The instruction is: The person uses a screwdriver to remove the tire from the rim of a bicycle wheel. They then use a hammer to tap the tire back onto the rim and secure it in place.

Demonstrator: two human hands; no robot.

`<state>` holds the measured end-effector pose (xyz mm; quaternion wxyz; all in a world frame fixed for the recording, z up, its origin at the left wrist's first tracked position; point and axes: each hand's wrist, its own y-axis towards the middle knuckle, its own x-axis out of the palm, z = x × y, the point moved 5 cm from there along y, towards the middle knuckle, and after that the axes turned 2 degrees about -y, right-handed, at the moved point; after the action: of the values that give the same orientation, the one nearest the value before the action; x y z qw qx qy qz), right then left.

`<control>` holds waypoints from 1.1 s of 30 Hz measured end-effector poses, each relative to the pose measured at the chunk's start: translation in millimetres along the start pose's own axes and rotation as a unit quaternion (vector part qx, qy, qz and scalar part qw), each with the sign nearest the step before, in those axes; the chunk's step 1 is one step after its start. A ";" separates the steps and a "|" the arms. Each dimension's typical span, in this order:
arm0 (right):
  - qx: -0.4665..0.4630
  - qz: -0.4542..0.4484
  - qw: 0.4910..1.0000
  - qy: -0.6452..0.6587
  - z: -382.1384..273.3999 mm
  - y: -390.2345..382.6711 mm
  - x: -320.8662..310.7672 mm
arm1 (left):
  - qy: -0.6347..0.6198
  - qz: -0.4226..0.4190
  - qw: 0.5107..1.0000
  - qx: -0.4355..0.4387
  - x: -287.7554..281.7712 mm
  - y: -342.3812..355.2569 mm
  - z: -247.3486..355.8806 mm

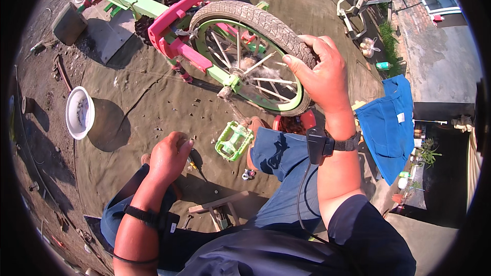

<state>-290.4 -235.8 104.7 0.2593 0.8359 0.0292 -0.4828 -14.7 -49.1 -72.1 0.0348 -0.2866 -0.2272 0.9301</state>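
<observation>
Wheel (249, 65) is on; our right hand (327, 75) pinches the tire (250, 10), our left hand (168, 158) curls, grip hidden; we can't tell what's undone.

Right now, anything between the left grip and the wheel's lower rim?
Yes: the green pedal and its crank lie between the left grip and the wheel's lower rim in this view. Depth can't be judged from it.

Sunlight floods a brown groundsheet (110, 176) — dirt (45, 148) alongside.
</observation>
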 end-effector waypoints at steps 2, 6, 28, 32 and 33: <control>0.011 -0.006 1.000 -0.009 -0.7 -1.9 -0.5 | 0.004 -0.002 1.000 -0.003 -0.7 0.3 0.2; 0.013 -0.014 1.000 -0.001 4.4 -6.1 0.6 | 0.015 -0.006 1.000 -0.023 -2.7 -0.2 3.9; -0.008 0.006 1.000 0.013 13.8 -5.0 7.1 | 0.028 -0.028 0.999 -0.030 2.7 1.3 -8.6; -0.055 0.046 0.997 0.009 18.5 -5.1 10.3 | 0.075 -0.040 0.996 -0.042 6.8 0.9 -37.0; -0.037 0.036 0.998 0.021 16.1 -3.6 9.3 | 0.099 -0.063 0.991 -0.064 7.7 0.5 -41.1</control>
<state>-299.2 -242.0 89.2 0.3070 0.8360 0.0226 -0.4542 1.4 -31.4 -106.4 0.0966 -0.3638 -0.2995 0.8767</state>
